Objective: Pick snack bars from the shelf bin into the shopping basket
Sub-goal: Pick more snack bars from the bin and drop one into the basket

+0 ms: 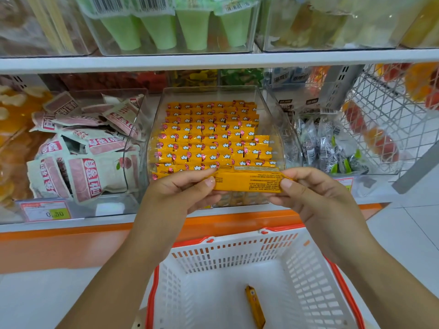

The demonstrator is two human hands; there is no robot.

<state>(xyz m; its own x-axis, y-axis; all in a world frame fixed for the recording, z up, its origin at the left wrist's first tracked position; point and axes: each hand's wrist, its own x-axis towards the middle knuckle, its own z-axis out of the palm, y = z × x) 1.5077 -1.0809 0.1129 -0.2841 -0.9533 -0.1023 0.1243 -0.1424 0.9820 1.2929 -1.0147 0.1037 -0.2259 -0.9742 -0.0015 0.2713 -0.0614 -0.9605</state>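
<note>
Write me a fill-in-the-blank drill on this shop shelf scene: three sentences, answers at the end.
1. The left hand and right hand pinch the held bar at its two ____.
2. In the white basket lies exactly ____ loose bar.
3. The price tag at lower left reads 0.____.
Answers: ends; one; 50.

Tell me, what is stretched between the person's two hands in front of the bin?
A yellow snack bar, printed back facing up. The left hand pinches one end and the right hand the other, as the head view shows.
</note>
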